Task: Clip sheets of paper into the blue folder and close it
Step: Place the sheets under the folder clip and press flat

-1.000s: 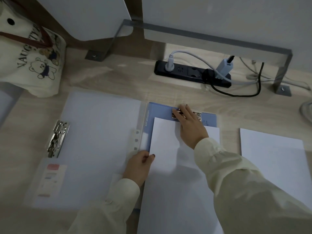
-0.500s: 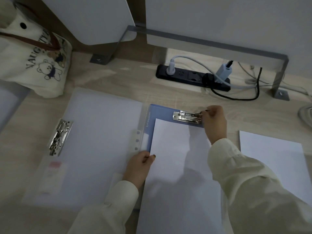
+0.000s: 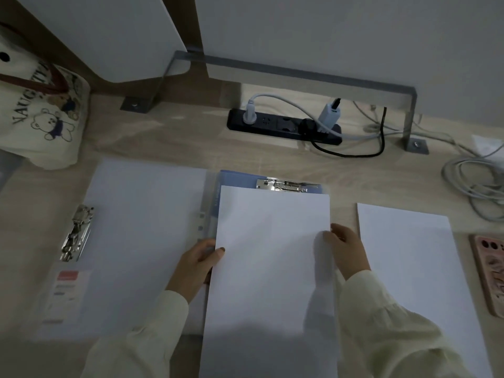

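Paper sheet on blue folder, side edges gripped by left hand and right hand.

2 hands, 1 blue folder, 2 metal clips, 1 power strip, 1 tote bag.

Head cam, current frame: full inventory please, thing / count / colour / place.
blue plastic folder: 1, blue, desk centre, open
white paper sheets in folder: 1 stack, white, on right flap
silver metal top clip: 1, above sheets
silver metal side clip: 1, left cover
loose white paper stack: 1, right of folder
black power strip: 1, back of desk
cream bear-print tote bag: 1, far left
grey coiled cables: several, far right
pink phone case: 1, right edge
left hand: sheets' left edge
right hand: sheets' right edge
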Motion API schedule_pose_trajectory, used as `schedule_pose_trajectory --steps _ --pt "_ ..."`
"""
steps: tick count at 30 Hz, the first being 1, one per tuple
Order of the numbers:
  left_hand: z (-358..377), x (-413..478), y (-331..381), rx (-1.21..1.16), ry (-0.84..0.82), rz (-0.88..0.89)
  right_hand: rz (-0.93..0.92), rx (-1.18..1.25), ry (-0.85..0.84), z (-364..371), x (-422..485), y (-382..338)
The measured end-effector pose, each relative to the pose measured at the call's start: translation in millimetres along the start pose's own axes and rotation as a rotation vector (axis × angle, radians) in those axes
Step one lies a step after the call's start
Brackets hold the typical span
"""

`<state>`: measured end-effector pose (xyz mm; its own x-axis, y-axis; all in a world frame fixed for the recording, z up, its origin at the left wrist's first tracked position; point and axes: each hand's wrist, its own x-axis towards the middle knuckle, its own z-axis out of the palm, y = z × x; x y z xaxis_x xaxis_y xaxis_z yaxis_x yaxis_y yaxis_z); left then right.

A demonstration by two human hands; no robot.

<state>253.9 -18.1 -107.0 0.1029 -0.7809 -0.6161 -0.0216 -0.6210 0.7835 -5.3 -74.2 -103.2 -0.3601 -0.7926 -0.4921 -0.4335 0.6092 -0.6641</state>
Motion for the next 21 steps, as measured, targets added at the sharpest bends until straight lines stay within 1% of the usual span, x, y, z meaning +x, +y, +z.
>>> schedule_pose_trajectory --steps 4,7,8,14,18,21 --pt "2 -1 4 -0.009 -0.005 -0.006 0.045 0.016 -0.026 -1 -6 -1" --pt "5 -1 4 0.02 0.002 -0.005 0.095 0.035 -0.108 2 -7 -1" --pt "6 0 4 0.029 0.01 -0.002 0.113 0.043 -0.109 5 -6 0" --pt "15 5 10 0.087 0.063 0.031 0.204 0.211 -0.015 14 -4 3" --pt "17 10 11 0.134 0.086 0.026 0.226 0.285 -0.023 12 -3 -1" --pt "19 14 10 0.195 0.15 0.027 0.256 0.329 -0.021 13 -2 -2"
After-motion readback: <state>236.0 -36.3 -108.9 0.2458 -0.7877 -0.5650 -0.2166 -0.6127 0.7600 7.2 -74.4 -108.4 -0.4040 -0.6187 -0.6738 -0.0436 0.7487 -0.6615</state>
